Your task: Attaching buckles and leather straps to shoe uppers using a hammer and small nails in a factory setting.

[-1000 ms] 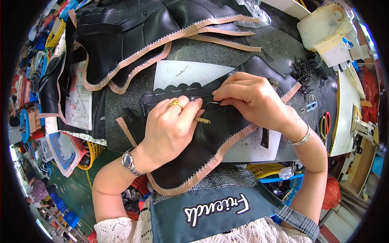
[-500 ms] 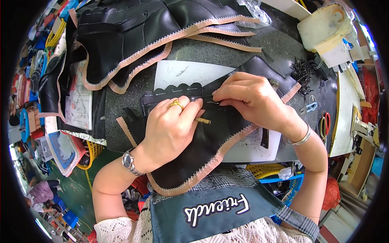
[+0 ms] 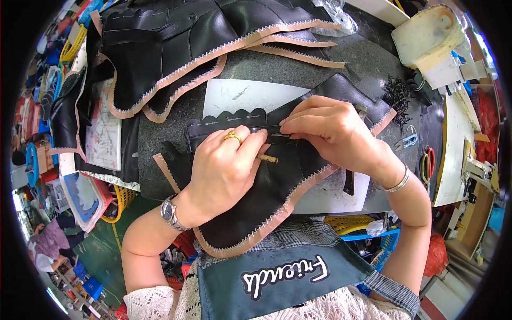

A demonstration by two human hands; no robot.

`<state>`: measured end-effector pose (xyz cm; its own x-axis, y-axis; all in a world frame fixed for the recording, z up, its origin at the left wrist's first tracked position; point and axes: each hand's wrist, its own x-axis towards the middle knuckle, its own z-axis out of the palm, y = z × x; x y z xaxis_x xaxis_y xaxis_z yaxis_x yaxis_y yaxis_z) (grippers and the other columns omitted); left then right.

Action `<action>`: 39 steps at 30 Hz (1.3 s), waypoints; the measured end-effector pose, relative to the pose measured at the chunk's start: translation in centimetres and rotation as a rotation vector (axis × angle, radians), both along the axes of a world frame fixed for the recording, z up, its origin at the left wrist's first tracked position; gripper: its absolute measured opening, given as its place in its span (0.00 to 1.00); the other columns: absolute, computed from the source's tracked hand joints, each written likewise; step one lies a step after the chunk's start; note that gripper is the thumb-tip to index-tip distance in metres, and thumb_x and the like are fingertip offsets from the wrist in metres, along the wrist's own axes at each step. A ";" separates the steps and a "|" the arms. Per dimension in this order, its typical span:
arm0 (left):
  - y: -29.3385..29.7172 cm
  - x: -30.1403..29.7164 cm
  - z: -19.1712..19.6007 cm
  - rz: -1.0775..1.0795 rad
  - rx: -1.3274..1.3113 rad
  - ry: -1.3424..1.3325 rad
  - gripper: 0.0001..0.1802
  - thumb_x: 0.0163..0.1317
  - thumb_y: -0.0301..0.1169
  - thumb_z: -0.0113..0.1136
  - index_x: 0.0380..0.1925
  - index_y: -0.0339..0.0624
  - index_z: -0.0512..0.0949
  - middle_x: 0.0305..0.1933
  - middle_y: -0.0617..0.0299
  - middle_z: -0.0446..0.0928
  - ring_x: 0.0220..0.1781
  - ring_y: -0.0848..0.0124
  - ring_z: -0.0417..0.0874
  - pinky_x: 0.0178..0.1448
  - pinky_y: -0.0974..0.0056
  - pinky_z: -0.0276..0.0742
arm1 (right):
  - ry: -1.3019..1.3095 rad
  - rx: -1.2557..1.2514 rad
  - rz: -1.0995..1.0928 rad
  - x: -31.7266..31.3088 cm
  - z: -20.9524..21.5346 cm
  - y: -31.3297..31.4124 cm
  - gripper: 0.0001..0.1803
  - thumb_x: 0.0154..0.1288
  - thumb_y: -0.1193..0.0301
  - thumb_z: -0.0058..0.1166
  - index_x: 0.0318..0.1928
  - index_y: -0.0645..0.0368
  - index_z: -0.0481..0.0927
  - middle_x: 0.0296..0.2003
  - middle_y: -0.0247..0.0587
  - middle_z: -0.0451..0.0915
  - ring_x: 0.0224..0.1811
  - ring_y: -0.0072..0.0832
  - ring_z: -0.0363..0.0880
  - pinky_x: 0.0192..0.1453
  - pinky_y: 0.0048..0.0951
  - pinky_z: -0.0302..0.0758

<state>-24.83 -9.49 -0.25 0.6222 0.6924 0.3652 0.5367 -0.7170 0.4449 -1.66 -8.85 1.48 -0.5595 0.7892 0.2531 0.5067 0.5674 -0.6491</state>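
A black leather boot upper (image 3: 240, 213) with a tan zigzag-stitched edge lies in front of me. My left hand (image 3: 224, 165) presses on it, fingers curled at a narrow black strap (image 3: 272, 129) below a scalloped edge. From beneath those fingers pokes the end of a brown stick (image 3: 268, 158), the rest of it hidden. Thumb and fingertips of my right hand (image 3: 333, 130) are pinched together on the strap, just right of the left fingertips. Whether a small tool is also in that pinch I cannot tell.
More black uppers (image 3: 176, 53) are piled at the back left. A white sheet (image 3: 240, 96) lies under the work. To the right are blue-handled snippers (image 3: 409, 140), red-handled scissors (image 3: 427, 162), black scraps (image 3: 397, 93) and a cream container (image 3: 429, 34). A person (image 3: 53, 240) is at far left.
Both hands stay almost still, with only a slight shift of the right fingertips at the strap. The person in the background at the left has moved.
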 end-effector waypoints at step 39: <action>0.0 0.2 -0.5 0.020 0.025 -0.066 0.14 0.45 0.17 0.68 0.36 0.36 0.81 0.26 0.59 0.74 0.28 0.60 0.79 0.36 0.60 0.76 | 0.037 -0.377 -0.075 0.7 1.1 1.3 0.09 0.55 0.83 0.61 0.38 0.64 0.84 0.35 0.43 0.85 0.36 0.31 0.85 0.43 0.27 0.79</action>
<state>-24.62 -9.51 -0.70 0.5823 0.6944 0.4228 0.5210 -0.7179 0.4617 -1.01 -7.56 2.54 -0.4925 0.8692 -0.0436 0.5097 0.2475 -0.8240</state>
